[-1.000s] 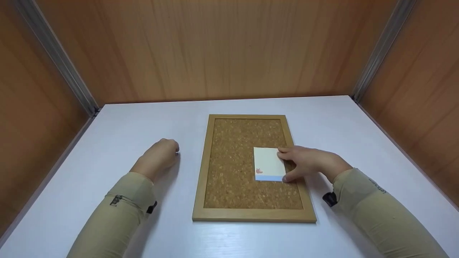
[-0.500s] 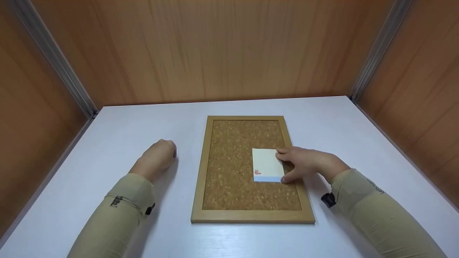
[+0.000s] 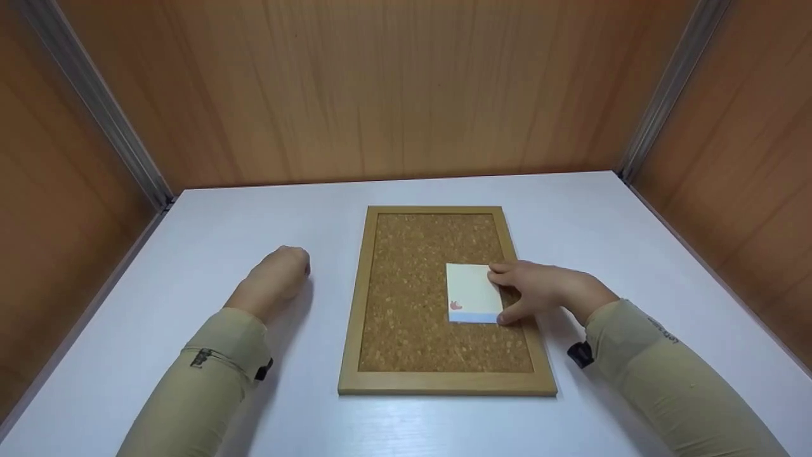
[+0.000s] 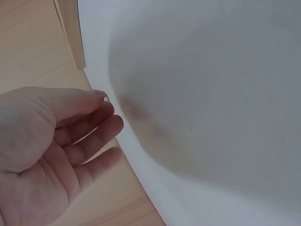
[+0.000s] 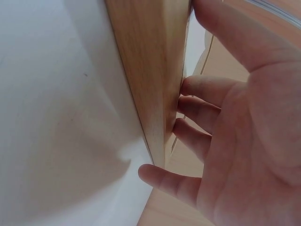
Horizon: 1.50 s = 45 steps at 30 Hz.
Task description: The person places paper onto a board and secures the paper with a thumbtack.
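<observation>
**Two hands at a cork board on a white table**

Wood-panelled walls (image 3: 393,89) box in a white table (image 3: 190,241) on three sides, with metal strips running up the two back corners.

Over on the left, the left hand (image 3: 276,279) rests on the bare table, well apart from the board. Its fingers are loosely curled with nothing in them; the left wrist view shows the same relaxed fingers (image 4: 89,129) and an empty palm.

In the middle lies a cork board (image 3: 406,304) in a light wooden frame (image 3: 444,384), flat on the table with its long side running away from the person. On the cork, toward the right edge, sits a small pale card (image 3: 472,293) with a blue strip along its near edge and a little red mark at its lower left.

At the right, the right hand (image 3: 545,289) reaches over the frame and pinches the card's right side, fingers at the far corner and thumb at the near one. The right wrist view shows its fingers (image 5: 202,108) curled against the frame's edge.
</observation>
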Motion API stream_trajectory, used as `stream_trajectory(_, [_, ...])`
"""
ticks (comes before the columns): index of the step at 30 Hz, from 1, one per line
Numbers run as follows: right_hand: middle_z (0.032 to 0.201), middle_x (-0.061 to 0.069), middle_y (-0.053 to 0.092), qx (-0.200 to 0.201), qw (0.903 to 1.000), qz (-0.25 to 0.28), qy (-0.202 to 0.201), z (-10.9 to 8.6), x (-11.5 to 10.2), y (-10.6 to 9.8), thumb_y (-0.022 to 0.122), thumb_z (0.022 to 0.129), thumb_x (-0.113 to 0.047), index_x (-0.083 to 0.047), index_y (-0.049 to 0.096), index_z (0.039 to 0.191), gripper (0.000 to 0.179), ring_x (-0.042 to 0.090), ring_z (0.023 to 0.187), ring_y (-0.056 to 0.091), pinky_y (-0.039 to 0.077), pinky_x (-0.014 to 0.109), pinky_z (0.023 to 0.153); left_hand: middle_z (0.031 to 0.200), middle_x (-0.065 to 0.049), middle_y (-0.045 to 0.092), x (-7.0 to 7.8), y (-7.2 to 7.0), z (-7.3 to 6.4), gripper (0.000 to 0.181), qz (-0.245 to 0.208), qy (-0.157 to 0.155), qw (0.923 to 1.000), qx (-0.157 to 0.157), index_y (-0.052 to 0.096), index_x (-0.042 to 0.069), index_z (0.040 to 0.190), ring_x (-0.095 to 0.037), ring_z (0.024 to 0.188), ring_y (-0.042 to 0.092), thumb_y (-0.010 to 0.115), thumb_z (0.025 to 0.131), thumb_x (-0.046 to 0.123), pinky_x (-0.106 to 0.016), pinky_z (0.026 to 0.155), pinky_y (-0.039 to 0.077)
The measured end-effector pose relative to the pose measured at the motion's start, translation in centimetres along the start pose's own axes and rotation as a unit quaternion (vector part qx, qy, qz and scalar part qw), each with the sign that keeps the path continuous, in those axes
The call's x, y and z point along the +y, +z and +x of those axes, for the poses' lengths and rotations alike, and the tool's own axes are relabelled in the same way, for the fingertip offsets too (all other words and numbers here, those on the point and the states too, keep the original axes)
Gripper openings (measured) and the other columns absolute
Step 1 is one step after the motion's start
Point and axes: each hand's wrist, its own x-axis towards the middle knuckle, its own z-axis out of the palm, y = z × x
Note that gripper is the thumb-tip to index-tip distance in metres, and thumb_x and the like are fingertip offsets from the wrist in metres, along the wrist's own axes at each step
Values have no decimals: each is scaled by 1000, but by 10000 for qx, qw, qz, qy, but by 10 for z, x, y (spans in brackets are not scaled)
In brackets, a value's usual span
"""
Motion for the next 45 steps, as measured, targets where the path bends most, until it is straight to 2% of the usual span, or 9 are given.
stream_trajectory(6, [168, 11, 17, 5, 10000, 58, -10, -1, 0, 0, 75, 88, -55, -10, 29, 160, 96, 37, 153, 15, 20, 55, 120, 113, -23, 67, -4, -4, 4, 21, -357, 66, 9993, 123, 63, -8, 117, -35, 104, 66, 51, 104, 1, -45, 89, 55])
stream_trajectory(11, [168, 11, 17, 4, 10000, 78, -44, -1, 1, 1, 75, 89, -54, -10, 29, 160, 96, 37, 153, 14, 19, 55, 120, 108, -18, 67, -4, -5, 4, 20, -458, 49, 9987, 202, 64, -6, 116, -27, 92, 62, 52, 104, 3, -42, 83, 55])
stream_trajectory(20, [168, 12, 17, -20, 10000, 37, -71, -3, 0, 0, 74, 90, -53, -10, 28, 161, 95, 38, 152, 15, 20, 55, 120, 109, -16, 68, -5, -7, 3, 22, -270, 50, 9993, -238, 69, -3, 115, -31, 103, 63, 52, 102, 3, -46, 90, 53])
stream_trajectory(24, [168, 11, 17, -16, 10000, 74, -49, -3, -1, -1, 74, 90, -53, -10, 29, 161, 94, 37, 153, 14, 20, 55, 120, 111, -19, 70, -5, -6, 1, 22, -85, -4, 9996, -252, 72, -3, 113, -34, 105, 65, 55, 100, 1, -49, 92, 53])
stream_trajectory(28, [168, 10, 17, -7, 10000, 82, -29, -3, -1, 0, 75, 90, -53, -12, 30, 160, 94, 36, 153, 15, 21, 55, 120, 113, -22, 70, -4, -4, -2, 20, 57, -158, 9991, -377, 73, -4, 112, -32, 99, 66, 59, 98, -2, -50, 89, 54])
stream_trajectory(32, [168, 11, 17, 18, 9999, 103, -11, -3, -2, 0, 75, 90, -51, -12, 31, 160, 93, 36, 153, 15, 21, 55, 120, 110, -23, 70, -3, -4, -3, 19, 211, -245, 9979, -555, 73, -5, 107, -27, 87, 60, 58, 96, -4, -48, 85, 54])
stream_trajectory(37, [168, 11, 18, 49, 9999, 97, 10, -3, -1, 0, 76, 89, -51, -11, 31, 160, 93, 36, 153, 15, 21, 54, 120, 112, -27, 68, -1, -5, -2, 20, 356, -289, 9958, -787, 71, -9, 105, -29, 86, 58, 54, 97, -1, -49, 86, 53])
stream_trajectory(41, [168, 11, 18, 41, 10000, 50, -9, -3, -1, 1, 75, 89, -54, -12, 31, 160, 94, 36, 152, 16, 21, 55, 119, 109, -23, 69, -1, -5, -3, 18, 259, -198, 9963, -798, 72, -6, 103, -29, 89, 59, 57, 94, -1, -51, 90, 53])
stream_trajectory(45, [168, 12, 18, 51, 9999, 31, -85, -3, 0, 1, 75, 90, -53, -11, 30, 160, 94, 38, 152, 17, 22, 55, 119, 105, -17, 70, -3, -7, -5, 17, -44, -60, 9979, -636, 73, -2, 104, -31, 95, 62, 62, 92, 3, -52, 90, 52])
